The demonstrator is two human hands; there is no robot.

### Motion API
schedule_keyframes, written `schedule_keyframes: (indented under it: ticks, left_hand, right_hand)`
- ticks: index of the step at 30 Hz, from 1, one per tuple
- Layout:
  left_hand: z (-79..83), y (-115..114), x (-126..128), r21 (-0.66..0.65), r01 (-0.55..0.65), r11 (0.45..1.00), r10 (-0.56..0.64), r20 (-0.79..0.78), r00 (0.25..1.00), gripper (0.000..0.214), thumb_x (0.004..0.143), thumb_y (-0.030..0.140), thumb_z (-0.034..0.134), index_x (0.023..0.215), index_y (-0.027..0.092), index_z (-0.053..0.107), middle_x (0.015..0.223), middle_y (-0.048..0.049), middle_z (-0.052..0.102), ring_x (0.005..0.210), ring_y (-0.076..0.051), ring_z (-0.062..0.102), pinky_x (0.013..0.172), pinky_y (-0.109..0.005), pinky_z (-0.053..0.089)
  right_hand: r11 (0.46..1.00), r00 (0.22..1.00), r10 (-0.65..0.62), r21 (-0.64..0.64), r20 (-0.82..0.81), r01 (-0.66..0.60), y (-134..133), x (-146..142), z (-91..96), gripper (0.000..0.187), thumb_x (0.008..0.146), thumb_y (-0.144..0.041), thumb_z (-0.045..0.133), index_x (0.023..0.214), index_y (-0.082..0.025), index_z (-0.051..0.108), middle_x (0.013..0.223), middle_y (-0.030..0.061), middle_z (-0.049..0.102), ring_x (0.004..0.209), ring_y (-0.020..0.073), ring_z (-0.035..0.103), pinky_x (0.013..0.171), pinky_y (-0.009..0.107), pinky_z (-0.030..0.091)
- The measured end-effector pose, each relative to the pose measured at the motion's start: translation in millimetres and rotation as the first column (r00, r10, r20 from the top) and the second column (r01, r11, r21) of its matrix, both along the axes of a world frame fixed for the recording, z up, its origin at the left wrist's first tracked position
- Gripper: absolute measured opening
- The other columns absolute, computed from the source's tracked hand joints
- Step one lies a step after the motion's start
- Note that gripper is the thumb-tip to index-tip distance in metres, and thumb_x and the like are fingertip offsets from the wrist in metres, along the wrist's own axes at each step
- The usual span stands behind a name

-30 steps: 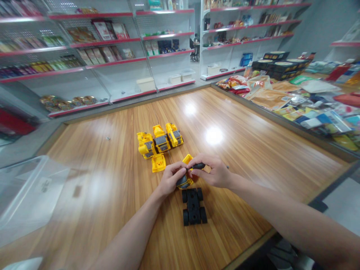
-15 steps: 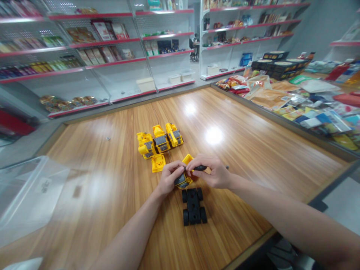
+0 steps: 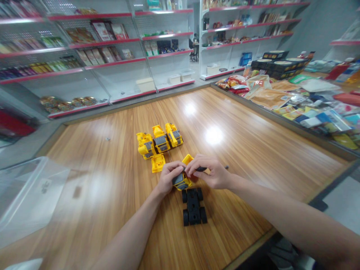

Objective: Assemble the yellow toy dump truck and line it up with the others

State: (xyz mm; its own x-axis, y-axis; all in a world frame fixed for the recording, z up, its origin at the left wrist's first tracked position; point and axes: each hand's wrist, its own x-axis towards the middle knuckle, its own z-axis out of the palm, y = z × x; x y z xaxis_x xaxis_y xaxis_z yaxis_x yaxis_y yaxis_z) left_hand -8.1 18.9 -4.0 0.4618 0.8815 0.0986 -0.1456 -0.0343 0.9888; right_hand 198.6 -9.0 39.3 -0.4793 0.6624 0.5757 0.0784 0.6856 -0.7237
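My left hand (image 3: 170,177) is closed around a yellow and dark grey toy truck body (image 3: 182,182), tilted just above the table. A yellow part (image 3: 187,159) shows behind my fingers; whether it is joined to the body I cannot tell. My right hand (image 3: 210,171) is closed on a screwdriver (image 3: 200,169) with a black handle, its fingertips against the truck body; the tool's tip is hidden. Just below both hands a black wheeled chassis (image 3: 194,207) lies on the table. A loose yellow toy piece (image 3: 158,163) lies left of my hands.
Three yellow toy trucks (image 3: 161,140) stand side by side farther back on the wooden table (image 3: 242,210). A clear plastic bin (image 3: 33,191) sits at the left, near a small metallic bit (image 3: 107,139). Packaged goods (image 3: 270,98) cover the right side; stocked shelves stand behind.
The truck body has turned and shifted slightly left and down in my left hand. My right hand has tilted a little, hiding more of the black handle. The chassis and other toys stay put.
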Motion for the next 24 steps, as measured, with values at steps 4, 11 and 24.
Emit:
schedule_keyframes:
  ticks: [4,11,24]
  left_hand:
    - [1.2,-1,1,-0.004,0.054,0.999,-0.054,0.019,0.998,0.029,0.084,0.038,0.060,0.078,0.011,0.069,0.071,-0.0062,0.067,0.065,-0.017,0.059,0.063,-0.027,0.044]
    - [4.1,-2,3,-0.039,0.036,0.999,-0.036,0.022,0.999,0.026,0.085,0.037,0.059,0.080,0.013,0.067,0.072,-0.0054,0.068,0.065,-0.018,0.061,0.064,-0.029,0.047]
    - [2.7,-2,4,-0.086,0.022,0.996,-0.020,0.028,0.999,0.027,0.083,0.040,0.061,0.082,0.014,0.064,0.073,-0.0051,0.068,0.065,-0.018,0.062,0.064,-0.029,0.048]
  right_hand:
    - [0.998,0.998,-0.039,-0.055,0.052,0.042,1,0,-1.3,0.017,0.091,-0.014,0.053,0.104,-0.018,0.062,0.094,0.0067,0.067,0.094,0.0184,0.062,0.088,0.037,0.050]
    - [0.979,0.977,-0.191,-0.055,0.092,0.196,3,1,-3.8,0.024,0.086,-0.011,0.052,0.108,-0.017,0.056,0.104,0.0092,0.057,0.099,0.0200,0.056,0.086,0.035,0.048]
    - [0.946,0.941,-0.273,-0.124,0.200,0.301,5,1,-13.5,0.026,0.090,-0.020,0.052,0.115,-0.017,0.050,0.094,0.0047,0.062,0.078,0.0146,0.058,0.070,0.027,0.047]
